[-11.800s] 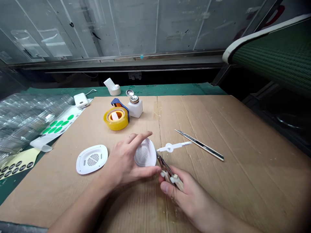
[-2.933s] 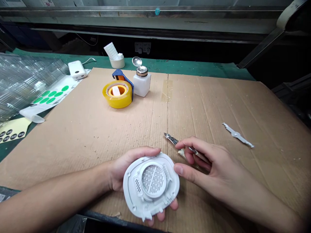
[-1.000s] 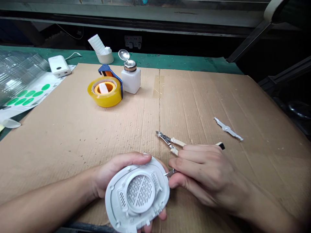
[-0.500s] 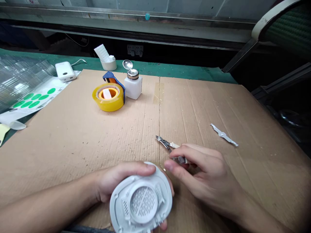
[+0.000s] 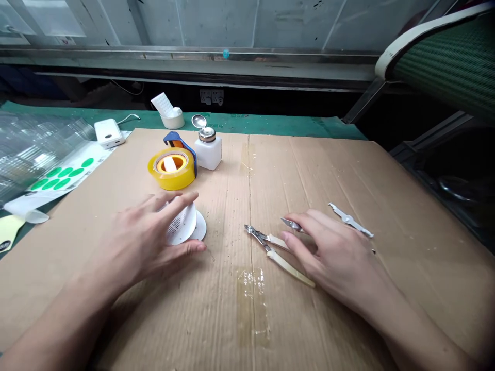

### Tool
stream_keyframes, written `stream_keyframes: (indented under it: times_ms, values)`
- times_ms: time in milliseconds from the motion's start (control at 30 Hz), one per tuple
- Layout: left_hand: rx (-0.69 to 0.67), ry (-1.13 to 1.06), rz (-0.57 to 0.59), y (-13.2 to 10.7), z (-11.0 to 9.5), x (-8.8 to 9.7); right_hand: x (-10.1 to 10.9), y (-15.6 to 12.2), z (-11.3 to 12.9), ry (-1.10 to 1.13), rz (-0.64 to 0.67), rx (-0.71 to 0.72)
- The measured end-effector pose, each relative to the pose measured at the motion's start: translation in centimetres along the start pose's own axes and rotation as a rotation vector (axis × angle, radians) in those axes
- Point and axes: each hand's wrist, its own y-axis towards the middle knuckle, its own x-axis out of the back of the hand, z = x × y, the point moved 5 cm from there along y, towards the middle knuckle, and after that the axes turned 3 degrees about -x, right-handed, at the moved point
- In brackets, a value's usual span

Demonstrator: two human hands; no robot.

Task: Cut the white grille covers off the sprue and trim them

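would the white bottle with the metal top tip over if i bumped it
Probably not from a light bump: the white dispensing bottle has a wide, squarish base. A harder knock might tip it, since its metal top sits high.

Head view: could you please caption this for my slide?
Left hand at a white vented cover, right hand beside side cutters on cardboard.

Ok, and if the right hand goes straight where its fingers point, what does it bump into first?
Probably the cutting pliers, lying just past the fingertips of the right hand and a little below that line. It's hard to tell how high the hand is above the cardboard, so it might pass over them.
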Motion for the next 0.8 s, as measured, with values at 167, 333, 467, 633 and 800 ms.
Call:
stream_keyframes:
  times_ms: [167,333,467,633,800]
  values:
    - [0.121,-1.279,0.342,-2.0,-3.5,-3.5,1.8,-0.4,1.9,0.236,-0.06,0.237]
    - [0.694,-2.005,1.122,-4.8,-7.1,-9.8,2.0,-1.1,4.4,0.398,0.015,0.444]
    - [0.858,-1.986,1.296,-5.5,-7.4,-10.7,1.0,-1.4,5.3,0.371,0.09,0.496]
    - [0.868,-1.883,1.382,-5.8,-7.7,-10.5,0.4,-1.6,5.1,0.345,0.12,0.497]
    - [0.673,-1.924,1.394,-5.6,-8.1,-10.5,0.4,-1.8,5.1,0.343,0.182,0.507]
